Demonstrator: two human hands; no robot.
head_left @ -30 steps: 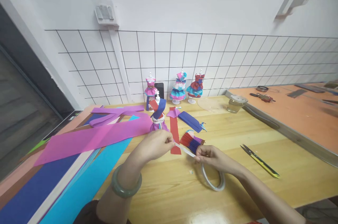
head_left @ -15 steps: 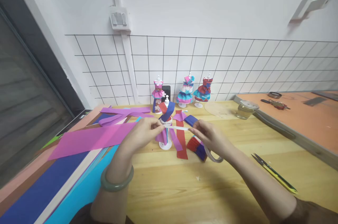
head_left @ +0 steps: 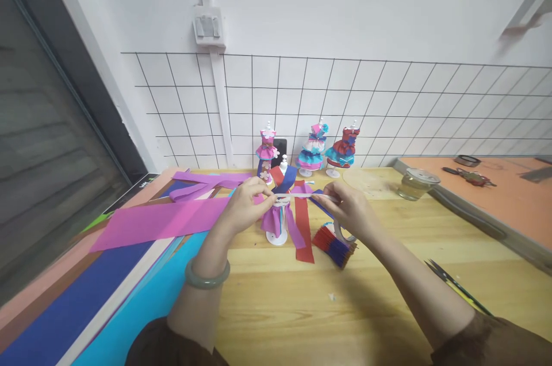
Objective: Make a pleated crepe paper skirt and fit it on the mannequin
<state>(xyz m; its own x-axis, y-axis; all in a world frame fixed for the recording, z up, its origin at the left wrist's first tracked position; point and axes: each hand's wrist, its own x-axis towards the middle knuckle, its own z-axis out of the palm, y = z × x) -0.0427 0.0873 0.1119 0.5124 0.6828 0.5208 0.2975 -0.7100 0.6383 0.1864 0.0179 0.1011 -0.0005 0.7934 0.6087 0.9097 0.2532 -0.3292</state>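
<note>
My left hand [head_left: 249, 205] pinches one end of a thin white tape strip [head_left: 297, 195], and my right hand [head_left: 347, 205] pinches the other. The strip is stretched level across the waist of a small white dress form [head_left: 276, 237]; whether it touches is unclear. That form wears a crossed red and blue top [head_left: 285, 179] and a purple skirt [head_left: 271, 221]. A tape roll [head_left: 342, 233] hangs beneath my right hand, over a pleated red and blue piece [head_left: 334, 246]. A red strip [head_left: 304, 233] lies beside the form.
Three dressed forms [head_left: 311, 150] stand by the wall, a dark phone [head_left: 280, 150] among them. Colored sheets [head_left: 159, 225] cover the left side. A lidded glass cup [head_left: 416, 185] stands right, scissors [head_left: 457, 285] lie nearer, and an orange mat [head_left: 513, 205] is far right.
The view has shifted, so most things appear further right. My hands have raised the tape slightly against the dress form, and the strip now runs more level.
</note>
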